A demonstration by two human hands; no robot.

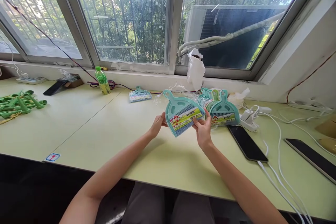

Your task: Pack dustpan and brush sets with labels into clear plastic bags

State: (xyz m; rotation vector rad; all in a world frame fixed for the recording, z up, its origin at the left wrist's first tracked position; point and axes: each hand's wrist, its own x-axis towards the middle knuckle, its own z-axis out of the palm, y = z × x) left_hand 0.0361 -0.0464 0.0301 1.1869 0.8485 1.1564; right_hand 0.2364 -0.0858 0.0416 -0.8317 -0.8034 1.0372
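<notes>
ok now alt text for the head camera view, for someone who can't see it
Two bare hands, left hand and right hand, hold a teal plastic dustpan-and-brush set above a pale green table, beside similar sets and a black phone.

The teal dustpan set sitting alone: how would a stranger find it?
On the pale green table, find the green-capped plastic bottle near the white windowsill. Right of it sits the teal plastic dustpan set. Unlike the hand-held one and the clustered row, it sits apart.
</notes>
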